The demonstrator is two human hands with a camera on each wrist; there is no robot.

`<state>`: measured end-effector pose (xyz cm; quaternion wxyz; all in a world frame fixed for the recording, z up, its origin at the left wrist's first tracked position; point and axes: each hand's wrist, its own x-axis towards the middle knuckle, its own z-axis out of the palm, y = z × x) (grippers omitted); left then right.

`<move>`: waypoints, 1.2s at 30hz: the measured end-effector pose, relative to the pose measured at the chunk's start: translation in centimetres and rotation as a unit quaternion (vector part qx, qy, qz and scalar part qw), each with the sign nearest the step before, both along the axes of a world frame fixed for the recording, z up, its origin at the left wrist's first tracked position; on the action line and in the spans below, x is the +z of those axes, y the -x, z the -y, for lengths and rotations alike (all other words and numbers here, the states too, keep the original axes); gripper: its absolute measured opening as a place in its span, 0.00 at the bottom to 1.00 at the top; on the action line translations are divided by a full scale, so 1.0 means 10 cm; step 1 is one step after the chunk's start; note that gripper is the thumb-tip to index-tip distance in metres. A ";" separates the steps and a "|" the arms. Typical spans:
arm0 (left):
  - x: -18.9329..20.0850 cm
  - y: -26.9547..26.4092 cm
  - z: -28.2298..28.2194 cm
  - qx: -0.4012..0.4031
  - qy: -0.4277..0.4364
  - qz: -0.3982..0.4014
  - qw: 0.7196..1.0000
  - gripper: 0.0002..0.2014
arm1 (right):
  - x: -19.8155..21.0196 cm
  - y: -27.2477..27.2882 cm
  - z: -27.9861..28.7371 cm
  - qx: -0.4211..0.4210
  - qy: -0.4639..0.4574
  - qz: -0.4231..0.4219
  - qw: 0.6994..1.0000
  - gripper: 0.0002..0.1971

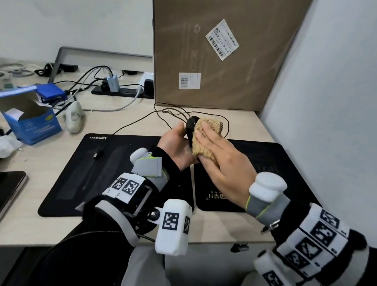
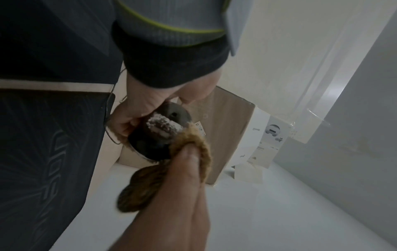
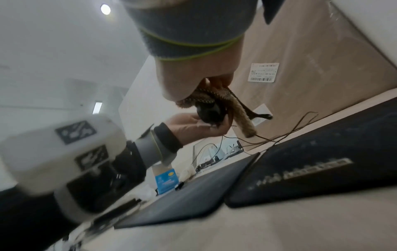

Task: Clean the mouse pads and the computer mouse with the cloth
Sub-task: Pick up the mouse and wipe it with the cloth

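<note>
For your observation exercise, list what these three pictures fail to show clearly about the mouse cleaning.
- Head view: most of the mouse is hidden by the cloth and right hand.
- Head view: the labels on the cardboard box are too small to read.
- Right wrist view: the left hand is small and blurred, so its grip is unclear.

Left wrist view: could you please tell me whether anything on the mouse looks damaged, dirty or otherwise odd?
Yes. The computer mouse, held by the left hand, has a whitish, crumbly-looking patch on its dark shell, just beside the cloth. I cannot tell whether it is dirt or wear.
</note>
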<state>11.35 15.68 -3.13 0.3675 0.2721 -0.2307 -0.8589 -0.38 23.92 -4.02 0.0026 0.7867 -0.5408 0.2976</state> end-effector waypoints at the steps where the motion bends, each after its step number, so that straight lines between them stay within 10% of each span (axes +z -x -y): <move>1: -0.03 -0.01 0.00 -0.019 0.008 0.004 1.000 0.25 | 0.06 -0.01 0.06 -0.012 -0.026 0.021 0.999 0.27; 12: -0.14 0.07 -0.11 0.009 0.019 0.027 0.999 0.21 | 0.41 -0.04 0.54 -0.073 -0.255 0.183 0.947 0.13; 22: -0.07 -0.04 -0.04 0.063 -0.029 0.083 0.994 0.22 | -0.10 -0.02 -0.17 0.054 -0.162 -0.006 0.985 0.30; 26: -0.11 -0.06 0.05 0.086 -0.058 0.071 0.992 0.18 | 0.02 0.06 -0.20 -0.014 -0.149 0.193 0.970 0.18; 31: -0.16 -0.14 0.12 0.097 -0.080 0.096 0.987 0.18 | 0.23 0.30 0.06 -0.147 -0.163 0.566 0.795 0.14; 36: -0.15 -0.08 0.14 0.046 -0.054 0.117 0.991 0.19 | 0.28 0.11 0.09 -0.128 -0.120 0.449 0.876 0.14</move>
